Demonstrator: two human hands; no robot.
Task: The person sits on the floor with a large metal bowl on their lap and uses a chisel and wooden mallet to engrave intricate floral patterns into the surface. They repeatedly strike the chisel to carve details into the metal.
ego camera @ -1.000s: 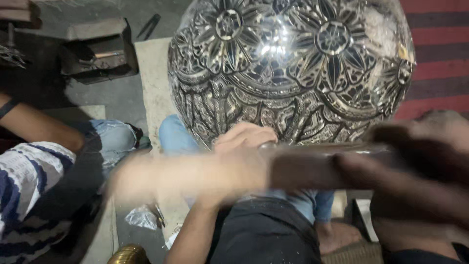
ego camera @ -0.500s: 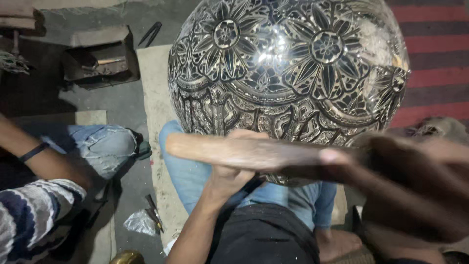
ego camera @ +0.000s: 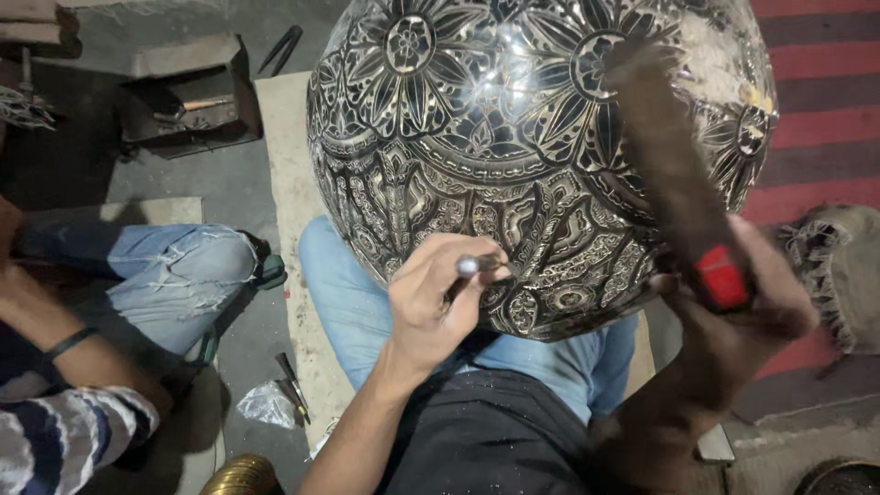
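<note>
A large round metal vessel (ego camera: pixel 513 137), engraved with flowers and leaf patterns, rests on my lap against my blue jeans (ego camera: pixel 367 312). My left hand (ego camera: pixel 438 295) grips a thin metal chisel (ego camera: pixel 469 267) whose tip rests on the vessel's lower band. My right hand (ego camera: pixel 742 293) holds a wooden mallet (ego camera: pixel 665 156) with a red band at the grip. The mallet is raised and blurred in front of the vessel's right side.
Another person sits at the left, with torn jeans (ego camera: pixel 174 275) and a striped sleeve (ego camera: pixel 64 440). A dark metal box (ego camera: pixel 188 96) and pliers (ego camera: pixel 280 46) lie on the floor beyond. Small tools (ego camera: pixel 291 385) lie by a cardboard sheet (ego camera: pixel 289 183). A red striped rug (ego camera: pixel 825 110) lies at the right.
The mallet swung from lying across below the vessel up to an upright, raised position at the right. My left hand stayed on the chisel. The person's arm at the left shifted.
</note>
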